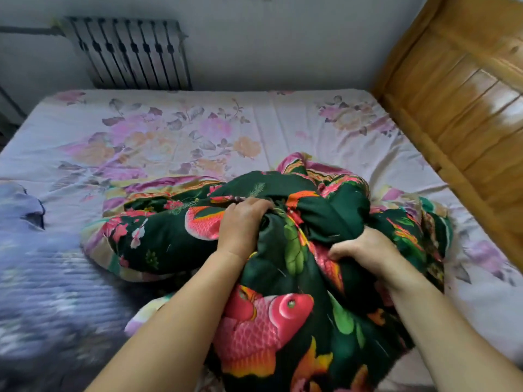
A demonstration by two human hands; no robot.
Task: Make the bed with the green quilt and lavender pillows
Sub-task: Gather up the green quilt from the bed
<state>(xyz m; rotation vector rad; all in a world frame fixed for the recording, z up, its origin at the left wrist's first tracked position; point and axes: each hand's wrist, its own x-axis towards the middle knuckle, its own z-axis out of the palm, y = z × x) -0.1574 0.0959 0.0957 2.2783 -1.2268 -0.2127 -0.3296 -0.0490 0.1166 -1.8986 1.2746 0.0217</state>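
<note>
Left grip and right grip both squeezed tight on the green quilt, bunched up close at the near edge of the bed. Lump stretched left to right. Lots of flat sheet beyond, up to the wall. Wooden headboard on the right. Blurry purple pillow on the left.

The far half of the bed lies bare and open to a reach. The bunched green quilt fills the near middle, the wooden headboard walls the right edge, and a blurred bluish bundle crowds the near left edge.
</note>
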